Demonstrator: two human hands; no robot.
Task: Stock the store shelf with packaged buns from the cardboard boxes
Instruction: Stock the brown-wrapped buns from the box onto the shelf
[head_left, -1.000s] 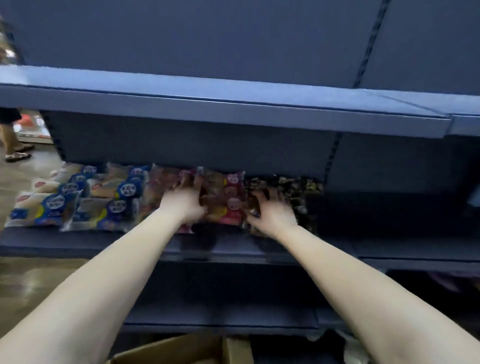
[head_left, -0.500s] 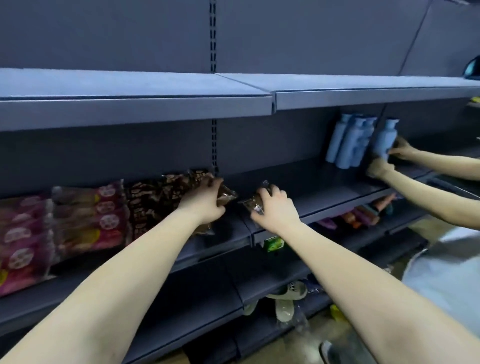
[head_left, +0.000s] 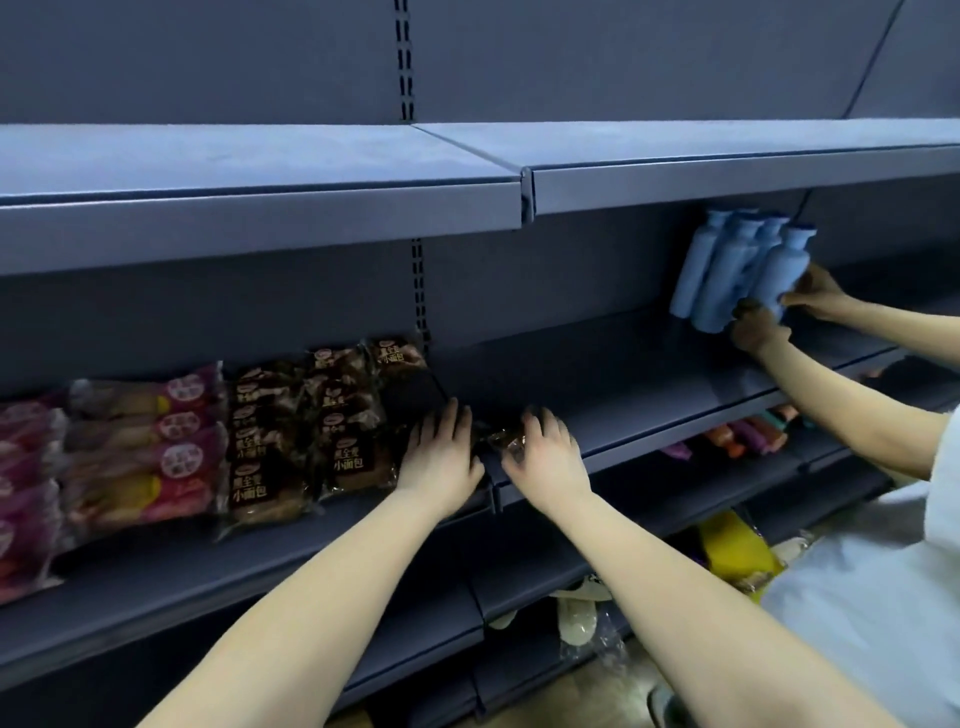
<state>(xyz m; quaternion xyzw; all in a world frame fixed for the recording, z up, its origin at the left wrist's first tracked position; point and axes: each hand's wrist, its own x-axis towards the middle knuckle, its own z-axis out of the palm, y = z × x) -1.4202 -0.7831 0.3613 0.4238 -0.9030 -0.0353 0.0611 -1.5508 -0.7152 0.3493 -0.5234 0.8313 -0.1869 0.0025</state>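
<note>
The right hand (head_left: 545, 460) pinches a small dark-brown bun pack in crinkly clear wrap (head_left: 500, 442), its thumb and curled fingers closed round the pack's right end. The left hand (head_left: 440, 460) lies palm down at the pack's left end, with fingers nearly straight and close together. Whether its thumb hooks under the wrap is hidden. The pack sits just left of centre in the frame, at the front edge of the grey-blue metal middle shelf (head_left: 623, 384), over the seam where two shelf boards meet.

Just left of the left hand lie rows of matching brown bun packs with white lettering (head_left: 311, 431), flat and overlapping. Further left, running off the frame edge, are pink and purple bun packs with round white labels (head_left: 145, 452).

At the right of the frame, on the same shelf level, stand pale blue plastic bottles (head_left: 737, 275), packed together. Another person's two hands (head_left: 758, 332) touch the front bottles, and that person's white garment (head_left: 857, 597) fills the lower right corner. On the shelf below, right of centre, lie small colourful packets (head_left: 748, 436), too blurred to tell apart. Lower down are a yellow bag (head_left: 732, 551) and pale sandals (head_left: 576, 613).
</note>
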